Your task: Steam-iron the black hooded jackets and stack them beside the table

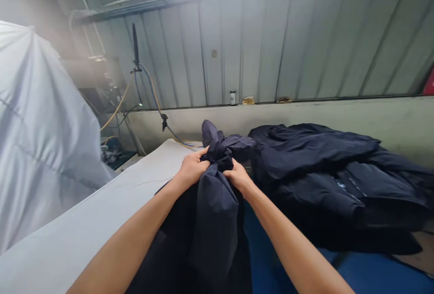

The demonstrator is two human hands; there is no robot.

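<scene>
A dark navy garment (217, 212) hangs down in front of me, its upper part bunched between my hands. My left hand (195, 166) is closed around the bunched cloth from the left side, thumb on top. From the right, my right hand (238, 176) grips the same gathered cloth, with its thumb pointing inward. Above the hands a loose end of the fabric sticks up and folds toward the right. Most of my fingertips are hidden in the folds. The garment's exact kind cannot be made out.
A pile of dark jackets (315, 167) lies on the right, over a blue surface (379, 271). To the left runs a white tabletop (111, 208), beside a large white cloth cover (40, 140). Hoses (152, 91) hang near the wall; a small bottle (233, 97) stands on the ledge.
</scene>
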